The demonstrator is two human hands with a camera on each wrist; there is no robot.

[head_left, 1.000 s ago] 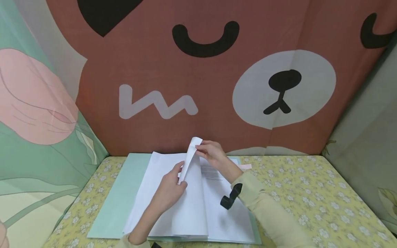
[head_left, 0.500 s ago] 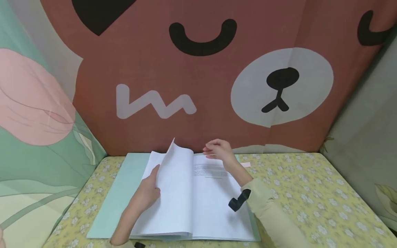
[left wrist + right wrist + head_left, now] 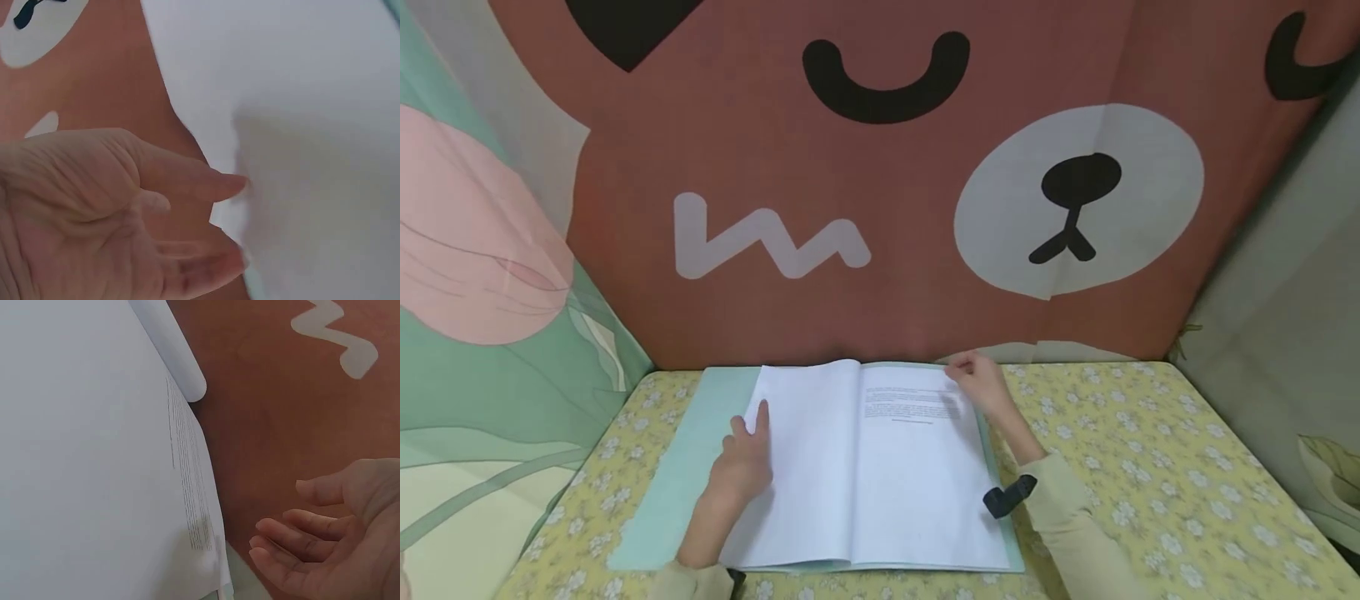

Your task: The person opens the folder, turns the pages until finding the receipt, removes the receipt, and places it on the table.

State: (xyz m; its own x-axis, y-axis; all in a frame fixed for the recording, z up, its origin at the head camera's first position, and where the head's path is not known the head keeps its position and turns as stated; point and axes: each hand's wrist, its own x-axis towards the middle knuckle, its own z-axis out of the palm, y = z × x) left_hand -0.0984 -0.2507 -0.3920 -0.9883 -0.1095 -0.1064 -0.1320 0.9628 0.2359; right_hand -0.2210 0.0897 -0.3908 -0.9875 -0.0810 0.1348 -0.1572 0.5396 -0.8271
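A folder (image 3: 658, 517) with a light green cover lies spread on the table, holding white sheets. Its left page (image 3: 808, 475) looks blank and curves up a little towards the middle. On the right page (image 3: 928, 492) a short block of printed lines sits near the top. My left hand (image 3: 745, 467) is at the left page's outer edge, index finger straight; in the left wrist view its thumb and a finger reach that edge with a gap between them. At the right page's top corner is my right hand (image 3: 981, 383); the right wrist view shows its fingers loosely bent, holding nothing.
A yellow flowered cloth (image 3: 1120, 500) covers the table. Behind it hangs a brown curtain (image 3: 910, 308) with a bear's face, close to the folder's far edge. A green printed curtain (image 3: 512, 392) stands at the left, a pale one (image 3: 1285, 333) at the right.
The lifted sheet has come down onto the left side. My left hand has moved left with it; my right hand has let go and moved right to the right page's top corner.
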